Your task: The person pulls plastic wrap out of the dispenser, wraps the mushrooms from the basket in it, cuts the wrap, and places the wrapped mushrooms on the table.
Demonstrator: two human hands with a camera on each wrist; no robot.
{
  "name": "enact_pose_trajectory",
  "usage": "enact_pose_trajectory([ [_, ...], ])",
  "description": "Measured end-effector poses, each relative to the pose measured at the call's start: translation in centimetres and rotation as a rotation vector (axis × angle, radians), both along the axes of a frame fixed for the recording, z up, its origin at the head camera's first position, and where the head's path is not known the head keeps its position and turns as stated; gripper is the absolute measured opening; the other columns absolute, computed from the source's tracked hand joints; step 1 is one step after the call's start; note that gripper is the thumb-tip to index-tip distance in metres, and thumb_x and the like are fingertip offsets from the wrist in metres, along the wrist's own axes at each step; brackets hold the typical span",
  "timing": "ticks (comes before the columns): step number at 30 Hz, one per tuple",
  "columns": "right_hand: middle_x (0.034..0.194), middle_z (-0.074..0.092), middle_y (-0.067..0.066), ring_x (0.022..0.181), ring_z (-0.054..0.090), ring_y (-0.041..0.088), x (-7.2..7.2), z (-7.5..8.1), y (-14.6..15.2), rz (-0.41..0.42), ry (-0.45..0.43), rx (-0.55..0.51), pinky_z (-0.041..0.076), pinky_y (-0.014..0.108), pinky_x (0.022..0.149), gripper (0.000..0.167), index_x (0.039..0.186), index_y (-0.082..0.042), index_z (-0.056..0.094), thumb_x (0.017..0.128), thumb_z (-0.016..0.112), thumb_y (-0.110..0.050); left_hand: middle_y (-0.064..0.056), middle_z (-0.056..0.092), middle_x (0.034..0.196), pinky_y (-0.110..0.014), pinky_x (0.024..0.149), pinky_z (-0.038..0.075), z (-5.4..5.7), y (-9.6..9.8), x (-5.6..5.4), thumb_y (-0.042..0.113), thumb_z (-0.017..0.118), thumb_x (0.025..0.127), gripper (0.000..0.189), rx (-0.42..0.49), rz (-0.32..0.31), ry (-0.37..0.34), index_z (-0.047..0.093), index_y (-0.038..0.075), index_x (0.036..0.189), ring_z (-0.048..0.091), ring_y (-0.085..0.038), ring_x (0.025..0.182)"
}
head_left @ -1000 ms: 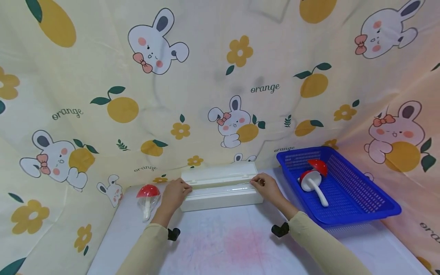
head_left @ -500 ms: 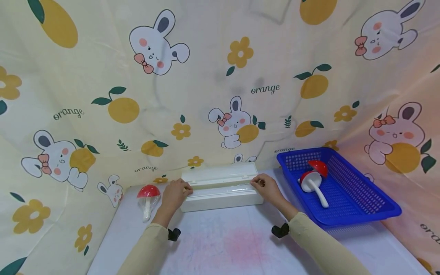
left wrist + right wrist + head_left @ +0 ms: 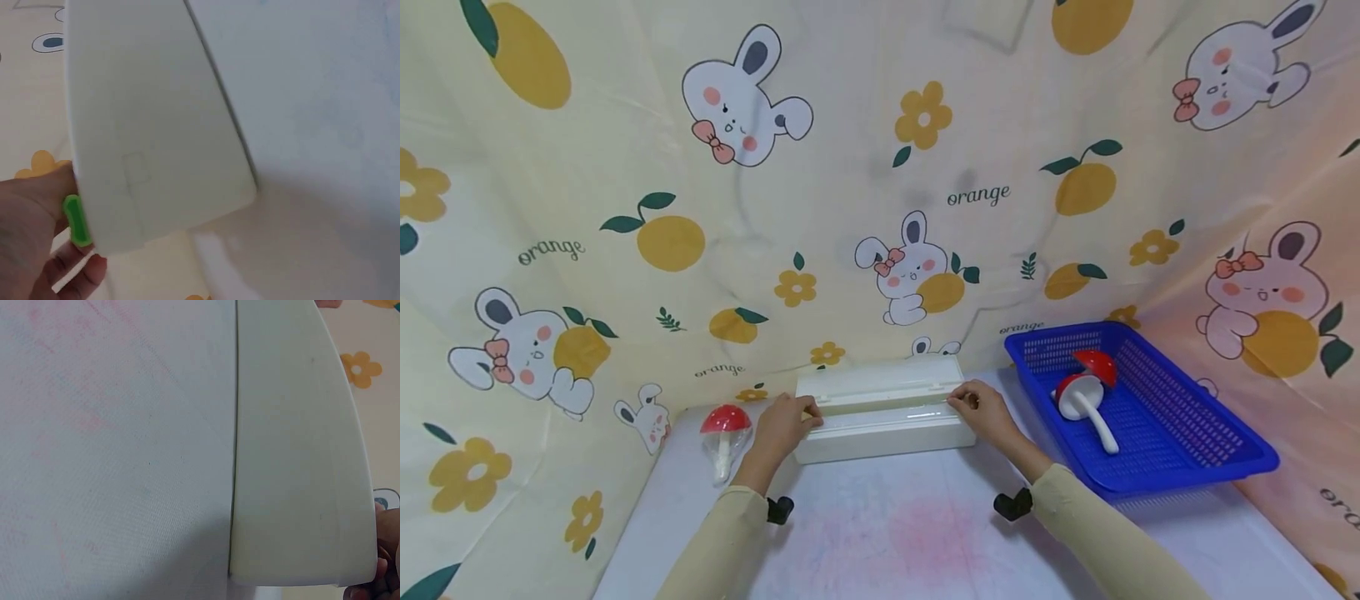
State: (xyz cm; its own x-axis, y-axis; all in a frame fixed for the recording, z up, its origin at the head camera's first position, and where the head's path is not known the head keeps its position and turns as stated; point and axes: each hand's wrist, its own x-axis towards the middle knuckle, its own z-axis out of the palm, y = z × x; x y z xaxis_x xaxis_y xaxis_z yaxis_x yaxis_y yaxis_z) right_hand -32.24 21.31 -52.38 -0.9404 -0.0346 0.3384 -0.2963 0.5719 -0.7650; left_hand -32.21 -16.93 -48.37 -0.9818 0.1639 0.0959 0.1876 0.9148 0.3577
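Observation:
A long white cling film dispenser (image 3: 883, 446) stands on the table with its lid (image 3: 880, 377) raised at the back. Clear, shiny cling film (image 3: 925, 411) lies along its top. At the dispenser's left end, my left hand (image 3: 782, 427) pinches the film's edge with thumb and forefinger. Over the right end, my right hand (image 3: 985, 410) pinches the film between thumb and fingertip. The left wrist view shows a bright green piece (image 3: 76, 220) on the dispenser beside the left fingers. From the right wrist, the dispenser's front hides most of that hand.
A red-capped toy mushroom (image 3: 722, 437) in clear film lies left of the left hand. At the right, a blue basket (image 3: 1180, 433) holds a white-stemmed toy mushroom (image 3: 1081, 396) and another red cap (image 3: 1097, 365). A patterned cloth (image 3: 850, 183) hangs right behind the dispenser.

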Motion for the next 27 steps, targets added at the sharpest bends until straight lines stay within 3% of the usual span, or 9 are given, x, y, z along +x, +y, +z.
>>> enact_pose_trajectory([
  [4, 0.084, 0.060, 0.006, 0.075, 0.049, 0.016, 0.1, 0.1, 0.1, 0.006, 0.006, -0.011, 0.040, 0.026, 0.065, 0.006, 0.099, -0.003, 0.076, 0.098, 0.079, -0.009, 0.003, 0.068, 0.092, -0.034, 0.077, 0.049, 0.1, 0.1, 0.1, 0.021, 0.084, 0.095, 0.015, 0.008, -0.057, 0.016, 0.081, 0.023, 0.110, 0.054, -0.020, 0.090],
  [7, 0.084, 0.061, 0.006, 0.076, 0.049, 0.016, 0.2, 0.2, 0.1, -0.004, 0.003, -0.017, 0.040, 0.027, 0.066, 0.005, 0.098, -0.004, 0.077, 0.098, 0.079, -0.008, 0.004, 0.074, 0.100, -0.033, 0.080, 0.052, 0.0, 0.3, 0.0, 0.018, 0.082, 0.097, 0.028, -0.030, -0.124, 0.056, 0.082, 0.022, 0.124, 0.056, -0.018, 0.092],
  [9, 0.084, 0.061, 0.006, 0.076, 0.049, 0.016, 0.1, 0.3, 0.1, -0.013, 0.004, -0.018, 0.040, 0.027, 0.066, 0.004, 0.098, -0.004, 0.077, 0.098, 0.079, -0.008, 0.003, 0.074, 0.105, -0.032, 0.080, 0.052, -0.1, 0.4, -0.1, 0.018, 0.081, 0.098, 0.029, -0.059, -0.147, 0.081, 0.082, 0.023, 0.126, 0.056, -0.018, 0.092],
  [16, 0.083, 0.059, 0.004, 0.074, 0.049, 0.014, 0.1, -0.1, 0.1, -0.014, -0.006, -0.012, 0.040, 0.026, 0.064, 0.006, 0.099, -0.004, 0.075, 0.098, 0.079, -0.008, 0.004, 0.074, 0.102, -0.032, 0.077, 0.049, -0.9, 0.8, -0.1, 0.028, 0.083, 0.096, 0.021, -0.024, -0.095, 0.088, 0.085, 0.022, 0.115, 0.054, -0.018, 0.090],
  [27, 0.083, 0.059, 0.004, 0.076, 0.049, 0.017, -0.1, -0.3, 0.1, -0.021, -0.032, -0.006, 0.040, 0.027, 0.066, 0.008, 0.101, -0.004, 0.075, 0.099, 0.078, -0.011, 0.005, 0.079, 0.105, -0.039, 0.084, 0.056, -1.2, 1.0, -0.3, 0.030, 0.087, 0.091, 0.011, 0.093, 0.006, 0.082, 0.087, 0.025, 0.101, 0.064, -0.020, 0.098],
])
